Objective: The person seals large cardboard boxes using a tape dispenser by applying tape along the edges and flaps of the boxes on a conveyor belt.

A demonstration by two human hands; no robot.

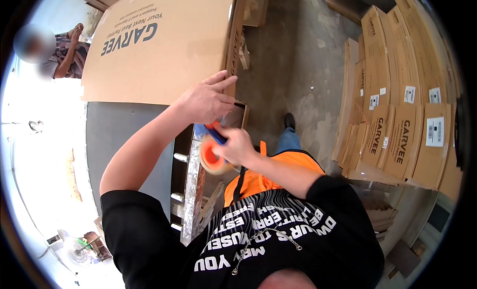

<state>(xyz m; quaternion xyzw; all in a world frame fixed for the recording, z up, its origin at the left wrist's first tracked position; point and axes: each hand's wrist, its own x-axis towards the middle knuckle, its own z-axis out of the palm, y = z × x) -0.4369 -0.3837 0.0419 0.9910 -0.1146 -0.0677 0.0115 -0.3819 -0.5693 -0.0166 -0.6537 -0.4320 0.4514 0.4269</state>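
A large brown cardboard box [189,60] with dark printing lies flat in front of me, at the upper left. My left hand [207,97] rests at its near right corner, fingers stretched out along the edge and holding nothing. Just below and to the right, my right hand [234,147] is wrapped round a tape dispenser [218,136] with blue and orange parts. Its tape roll [209,157] with an orange core hangs under my fingers, somewhat blurred. The dispenser's front end is close beneath my left hand; whether tape is stuck to the box I cannot tell.
A grey work surface [130,140] supports the box, with a worn metal roller frame [193,189] beside it. Tall cardboard boxes [397,115] stand stacked along the right, across the concrete floor [293,55]. Another person [69,55] is at the far left. A fan [78,251] stands lower left.
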